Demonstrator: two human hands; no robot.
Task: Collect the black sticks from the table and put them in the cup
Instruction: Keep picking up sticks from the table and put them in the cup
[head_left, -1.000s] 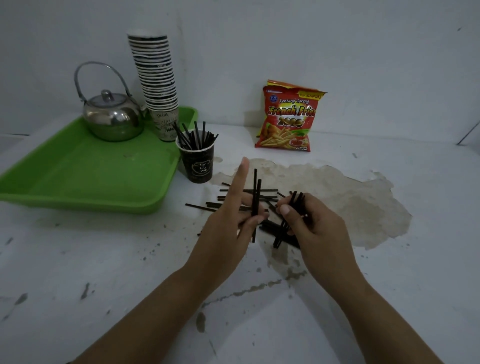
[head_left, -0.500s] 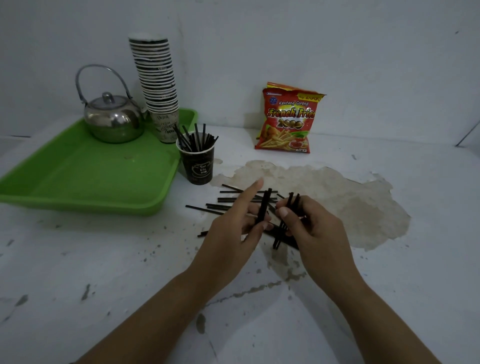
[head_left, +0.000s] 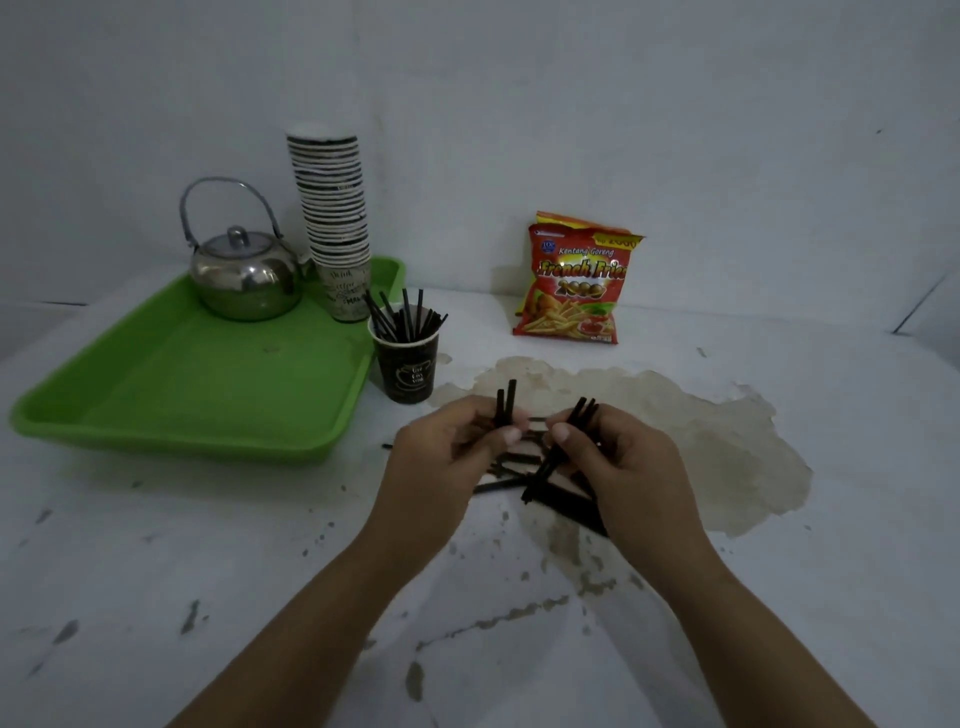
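**Both hands loaded with sticks**

The left hand (head_left: 447, 452) pinches two black sticks (head_left: 505, 402) upright, fingers curled round them. Just beside it, the right hand (head_left: 618, 467) grips a tilted bundle (head_left: 563, 447), tips poking out above the thumb and below the palm. Under and between both hands, loose sticks (head_left: 511, 483) lie scattered on the bench (head_left: 208, 545). The cup (head_left: 407, 371), already bristling with sticks, stands near the left hand, right against the green tray (head_left: 171, 400).
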